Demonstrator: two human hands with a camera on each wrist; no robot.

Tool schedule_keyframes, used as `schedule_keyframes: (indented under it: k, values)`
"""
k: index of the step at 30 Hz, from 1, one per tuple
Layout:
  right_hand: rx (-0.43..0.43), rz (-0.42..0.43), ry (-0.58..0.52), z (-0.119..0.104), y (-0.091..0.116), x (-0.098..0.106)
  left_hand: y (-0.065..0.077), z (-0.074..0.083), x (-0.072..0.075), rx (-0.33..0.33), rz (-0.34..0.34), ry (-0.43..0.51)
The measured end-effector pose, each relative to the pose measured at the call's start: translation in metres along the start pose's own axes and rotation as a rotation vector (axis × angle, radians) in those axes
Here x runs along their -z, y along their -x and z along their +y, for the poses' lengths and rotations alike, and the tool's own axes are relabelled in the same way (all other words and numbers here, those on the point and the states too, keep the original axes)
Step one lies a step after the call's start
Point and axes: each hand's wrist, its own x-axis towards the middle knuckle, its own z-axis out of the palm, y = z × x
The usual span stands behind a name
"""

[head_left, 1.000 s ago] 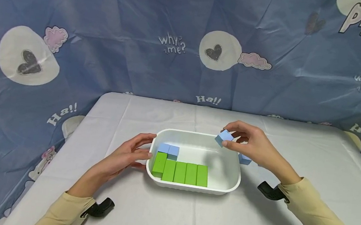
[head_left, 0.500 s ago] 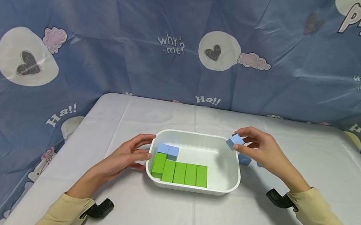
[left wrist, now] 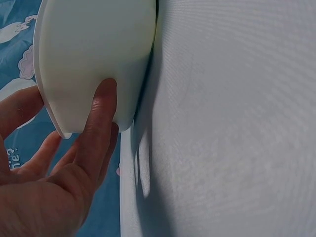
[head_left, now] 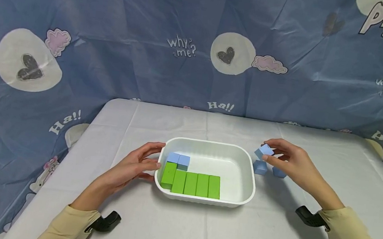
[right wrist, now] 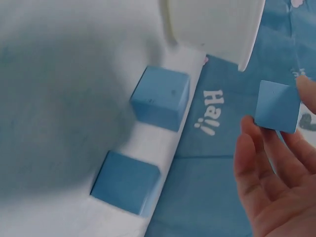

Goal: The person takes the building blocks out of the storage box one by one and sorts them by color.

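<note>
My right hand [head_left: 289, 160] pinches a blue cube [head_left: 264, 152] between thumb and fingers, just off the right end of a white plastic tub [head_left: 229, 203]. In the right wrist view this held cube [right wrist: 277, 106] is in the air. Two more blue cubes, a nearer one [right wrist: 160, 98] and another [right wrist: 126, 182], stand on the table below it. My left hand [head_left: 129, 167] rests its extended fingers [left wrist: 101, 106] against the tub's left outer wall. Inside the tub, at the left, two blue cubes [head_left: 183, 162] sit side by side behind several green rectangular blocks [head_left: 191, 183].
White cloth covers the table [head_left: 165, 227]. A blue printed curtain [head_left: 189, 79] hangs behind its far edge. The tub's bare floor [head_left: 223, 168] shows at its right and back. Black wrist devices [head_left: 105, 221] are worn at both sleeves.
My right hand has carried the blue cube from over the tub's right rim to outside it, rightward and a little nearer. Both table cubes now show. The left hand and tub stay put.
</note>
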Motion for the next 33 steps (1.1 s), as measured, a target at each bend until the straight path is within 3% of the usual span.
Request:
schedule_keyframes:
  k: [16, 23, 33]
  values:
    - [-0.008, -0.009, 0.055, 0.024, 0.012, 0.022, -0.001, 0.001, 0.000, -0.004, 0.001, -0.013]
    - [-0.053, -0.015, 0.062, 0.039, 0.020, 0.029, 0.000, 0.000, 0.001, 0.002, 0.003, -0.030]
    - [-0.019, 0.002, 0.075, 0.056, 0.032, 0.041, 0.000, -0.001, 0.001, 0.001, 0.002, -0.027]
